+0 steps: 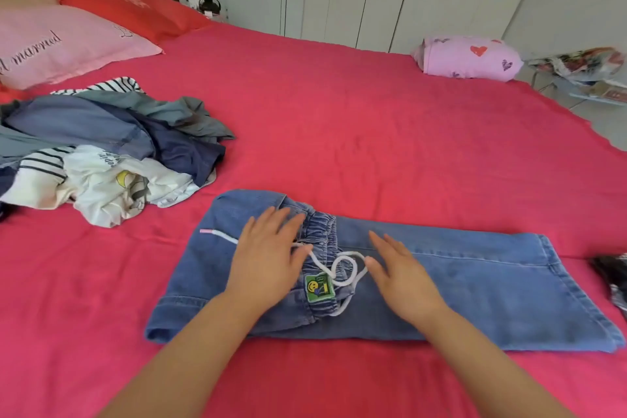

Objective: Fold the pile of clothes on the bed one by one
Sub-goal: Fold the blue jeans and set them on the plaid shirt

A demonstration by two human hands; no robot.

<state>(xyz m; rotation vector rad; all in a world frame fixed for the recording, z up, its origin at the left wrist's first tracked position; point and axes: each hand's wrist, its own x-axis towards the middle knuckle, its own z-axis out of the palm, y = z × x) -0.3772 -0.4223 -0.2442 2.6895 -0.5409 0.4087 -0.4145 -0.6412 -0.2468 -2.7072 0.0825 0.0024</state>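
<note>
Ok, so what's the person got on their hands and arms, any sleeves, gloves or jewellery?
Nothing visible. The left hand and right hand are bare, no gloves or rings in view. The left forearm and right forearm are bare too, down to the picture's edge: no sleeve, watch or bracelet shows.

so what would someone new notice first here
The bright pink bedspread fills the view, and near its front the left hand and right hand press flat on blue jeans. A jumbled pile of clothes lies at the left; a pink heart-print bundle sits far right.
</note>
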